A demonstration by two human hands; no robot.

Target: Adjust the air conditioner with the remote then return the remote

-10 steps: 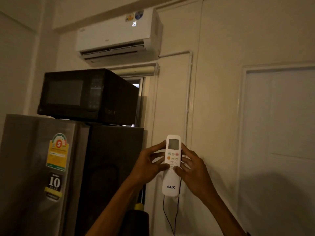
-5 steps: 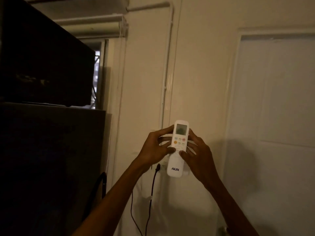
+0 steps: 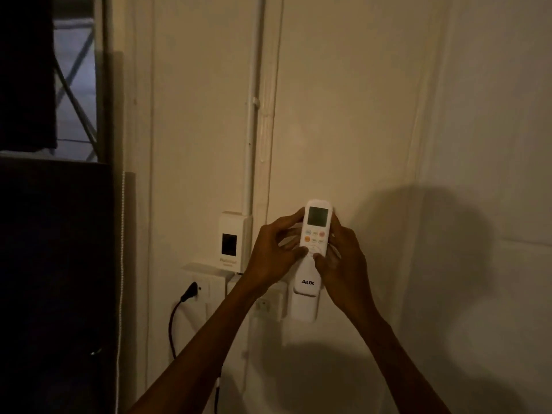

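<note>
A white remote [image 3: 315,234] marked AUX stands upright against the wall, its grey screen at the top and coloured buttons below. Its lower end sits at the mouth of a white wall holder [image 3: 304,307]. My left hand [image 3: 273,253] grips the remote's left side with the thumb on its lower buttons. My right hand [image 3: 343,261] grips its right side, thumb on the front. The air conditioner is out of view.
A white breaker box [image 3: 231,242] hangs on the wall left of the remote, above a socket plate [image 3: 206,286] with a black plug and cable [image 3: 179,309]. A dark fridge side [image 3: 56,279] fills the left. A white conduit [image 3: 250,130] runs up the wall.
The view has dropped and shifted right: the air conditioner and microwave have left the frame. Both hands have carried the remote down to the wall holder, which has come into sight.
</note>
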